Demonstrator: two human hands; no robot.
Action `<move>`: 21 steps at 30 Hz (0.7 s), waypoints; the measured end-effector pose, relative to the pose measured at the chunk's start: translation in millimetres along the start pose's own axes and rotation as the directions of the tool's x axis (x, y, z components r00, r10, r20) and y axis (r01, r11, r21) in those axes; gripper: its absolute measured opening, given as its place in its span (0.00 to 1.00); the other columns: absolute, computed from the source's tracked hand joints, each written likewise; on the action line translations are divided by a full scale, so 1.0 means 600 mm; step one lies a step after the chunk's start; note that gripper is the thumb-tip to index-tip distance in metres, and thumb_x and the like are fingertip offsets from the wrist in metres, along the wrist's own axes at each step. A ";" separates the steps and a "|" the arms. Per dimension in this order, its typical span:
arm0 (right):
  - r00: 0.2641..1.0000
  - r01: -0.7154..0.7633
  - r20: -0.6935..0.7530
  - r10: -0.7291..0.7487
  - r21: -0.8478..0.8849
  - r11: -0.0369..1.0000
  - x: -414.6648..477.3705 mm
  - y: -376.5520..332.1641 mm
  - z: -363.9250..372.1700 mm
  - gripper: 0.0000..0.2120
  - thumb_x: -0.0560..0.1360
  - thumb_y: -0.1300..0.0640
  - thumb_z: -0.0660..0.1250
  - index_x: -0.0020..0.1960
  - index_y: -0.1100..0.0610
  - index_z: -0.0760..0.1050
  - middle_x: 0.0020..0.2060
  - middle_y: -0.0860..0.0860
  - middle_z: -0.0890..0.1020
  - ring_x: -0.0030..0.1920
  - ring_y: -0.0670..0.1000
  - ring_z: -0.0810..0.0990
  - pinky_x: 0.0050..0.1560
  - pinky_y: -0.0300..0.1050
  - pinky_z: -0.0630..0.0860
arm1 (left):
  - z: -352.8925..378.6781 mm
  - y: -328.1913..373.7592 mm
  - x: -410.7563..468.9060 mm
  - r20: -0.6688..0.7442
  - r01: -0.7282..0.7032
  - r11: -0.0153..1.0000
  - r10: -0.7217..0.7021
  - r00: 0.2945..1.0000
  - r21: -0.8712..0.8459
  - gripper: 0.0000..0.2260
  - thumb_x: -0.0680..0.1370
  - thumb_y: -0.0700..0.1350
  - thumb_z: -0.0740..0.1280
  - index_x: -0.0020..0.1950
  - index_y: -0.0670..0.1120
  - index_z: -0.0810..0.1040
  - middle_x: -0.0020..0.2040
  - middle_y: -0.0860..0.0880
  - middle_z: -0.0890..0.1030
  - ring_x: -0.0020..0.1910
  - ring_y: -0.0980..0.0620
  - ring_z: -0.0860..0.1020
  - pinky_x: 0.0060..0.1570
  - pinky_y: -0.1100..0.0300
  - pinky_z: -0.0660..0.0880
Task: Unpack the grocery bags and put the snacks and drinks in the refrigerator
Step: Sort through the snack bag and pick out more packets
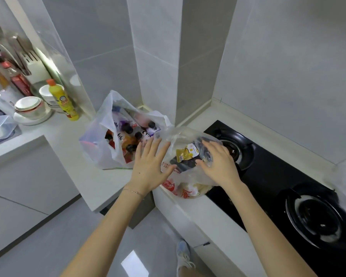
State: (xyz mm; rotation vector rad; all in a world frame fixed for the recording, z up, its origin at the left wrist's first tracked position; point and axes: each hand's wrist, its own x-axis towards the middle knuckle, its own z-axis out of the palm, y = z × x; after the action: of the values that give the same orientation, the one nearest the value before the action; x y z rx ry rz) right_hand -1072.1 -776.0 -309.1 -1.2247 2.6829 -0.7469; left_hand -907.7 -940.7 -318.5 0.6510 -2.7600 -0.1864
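Observation:
Two grocery bags stand on the white counter (100,184) in the corner. The white plastic bag (106,148) on the left is open and holds several dark-capped drink bottles (128,128). The clear bag with red print (180,188) on the right holds snack packets, one yellow and dark (188,154). My left hand (148,164) hovers flat with fingers spread between the two bags, touching the clear bag's left side. My right hand (220,162) rests on the clear bag's upper right side, fingers pressing its plastic.
A black gas hob with two burners (312,212) lies right of the bags. On the left counter are a yellow detergent bottle (64,100), stacked bowls (30,108), sauce bottles (18,78) and a knife rack. Tiled walls close the corner. Grey floor and my shoe (183,254) are below.

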 end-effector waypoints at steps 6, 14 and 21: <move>0.993 -0.053 0.109 0.049 0.028 0.998 0.079 0.057 0.052 0.30 0.74 0.47 0.70 0.73 0.51 0.66 0.69 0.49 0.72 0.71 0.53 0.66 0.71 0.50 0.63 | 0.080 0.000 0.094 0.111 -0.036 0.999 0.037 0.993 -0.012 0.31 0.75 0.65 0.54 0.71 0.48 0.71 0.70 0.43 0.72 0.72 0.38 0.65 0.72 0.38 0.58; 0.949 -0.094 0.304 0.088 0.004 0.996 0.137 0.090 0.116 0.28 0.76 0.51 0.68 0.74 0.53 0.65 0.71 0.49 0.69 0.71 0.53 0.65 0.70 0.49 0.64 | 0.171 -0.015 0.162 0.257 -0.091 0.990 0.117 0.959 -0.110 0.30 0.75 0.64 0.53 0.72 0.50 0.68 0.75 0.44 0.64 0.77 0.39 0.53 0.74 0.43 0.45; 0.908 -0.184 0.365 0.205 -0.092 0.979 0.142 0.114 0.155 0.31 0.76 0.51 0.66 0.76 0.51 0.60 0.73 0.49 0.65 0.73 0.53 0.60 0.73 0.48 0.59 | 0.229 -0.025 0.215 0.382 -0.156 0.986 0.169 0.909 -0.064 0.34 0.73 0.67 0.48 0.76 0.53 0.61 0.78 0.45 0.56 0.78 0.40 0.43 0.71 0.42 0.32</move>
State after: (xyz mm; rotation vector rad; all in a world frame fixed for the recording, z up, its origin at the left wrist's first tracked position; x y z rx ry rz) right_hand -1149.6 -837.0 -413.3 -0.9704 2.4702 -0.3682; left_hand -1054.7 -1004.7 -418.1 0.4056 -3.1639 -0.3567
